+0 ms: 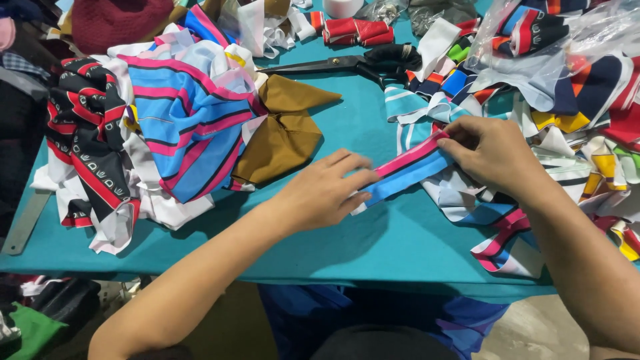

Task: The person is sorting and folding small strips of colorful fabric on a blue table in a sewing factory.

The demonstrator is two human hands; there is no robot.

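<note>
Stretching between both hands, a narrow fabric strip (408,168) in pink, black and blue stripes is held flat just above the teal bench (373,240), right of the bench's middle. The left hand (319,192) is laid palm down on the strip's near end, its fingers (353,179) extended and pressing on the cloth rather than clenched. The right hand (492,155) is closed on the far end, the strip being pinched between thumb and fingers. Beneath and beyond the right hand, a loose heap of striped offcuts (567,127) in white, blue, yellow and red is spread over the right side of the bench. A pile of folded striped pieces (187,127) in blue and pink is stacked on the left side, with a black, red and white piece (90,143) beside it. A folded brown piece (287,133) is placed against this pile, near the left hand but apart from it. Black-handled scissors (353,63) are laid at the far edge, well apart from both hands. A clear plastic bag (553,33) containing more cloth is seen at the far right.
</note>
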